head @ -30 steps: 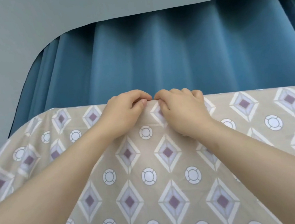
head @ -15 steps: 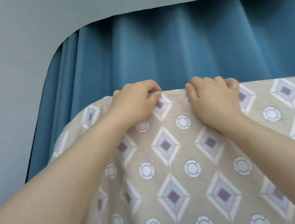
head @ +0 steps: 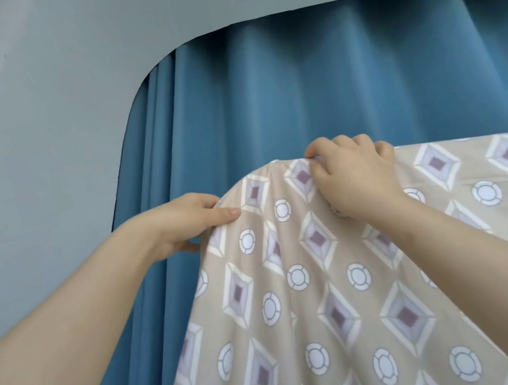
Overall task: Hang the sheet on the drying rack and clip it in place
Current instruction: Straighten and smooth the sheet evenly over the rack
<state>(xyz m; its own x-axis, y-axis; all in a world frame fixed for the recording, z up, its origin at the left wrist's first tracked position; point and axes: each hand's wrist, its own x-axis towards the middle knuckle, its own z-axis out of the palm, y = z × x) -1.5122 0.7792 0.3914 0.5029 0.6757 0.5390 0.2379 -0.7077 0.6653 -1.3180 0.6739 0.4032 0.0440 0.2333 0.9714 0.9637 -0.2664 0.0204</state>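
Head view: the beige diamond-patterned sheet [head: 326, 296] hangs from a straight top fold, probably over a rack bar hidden under the cloth. The left hand [head: 185, 221] has its grip pinching the sheet's left edge between thumb and fingers. The right hand [head: 355, 178] curls its grip over the top fold, pinching fabric. A blue curtain [head: 296, 88] hangs behind.

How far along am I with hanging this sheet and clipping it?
Mostly hung: the sheet drapes from a straight top line, though the rack under it is hidden. In hand: the left hand pinches the sheet's left edge, just below that line, while the right hand grips the top fold. Left: no clip shows anywhere, so the clipping looks not yet done.
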